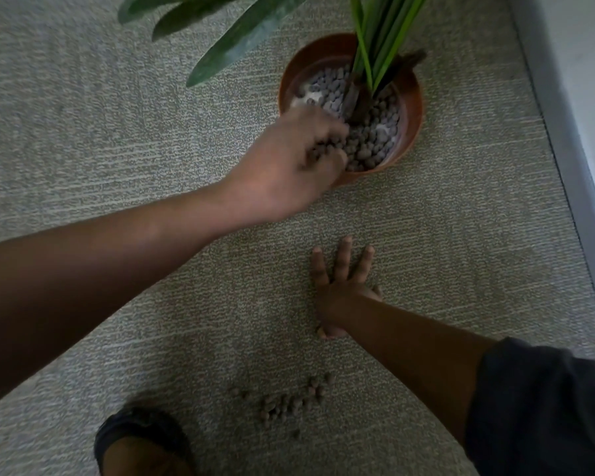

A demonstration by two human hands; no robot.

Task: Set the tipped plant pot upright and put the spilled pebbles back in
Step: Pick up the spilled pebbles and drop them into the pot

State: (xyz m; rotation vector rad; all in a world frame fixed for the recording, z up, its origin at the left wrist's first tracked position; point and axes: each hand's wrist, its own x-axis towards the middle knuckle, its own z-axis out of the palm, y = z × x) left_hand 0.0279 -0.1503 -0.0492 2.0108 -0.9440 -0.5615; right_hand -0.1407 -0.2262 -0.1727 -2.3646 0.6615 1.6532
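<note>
The brown plant pot stands upright on the carpet, filled with grey pebbles around green stems. My left hand is at the pot's near-left rim, blurred, cupped around a handful of pebbles. My right hand lies flat on the carpet below the pot, fingers spread and pointing away from me. A patch of spilled pebbles sits on the carpet close to me, left of my right forearm.
Long green leaves overhang the carpet above the pot. A grey skirting and white wall run down the right side. My foot in a dark sandal is at the bottom left.
</note>
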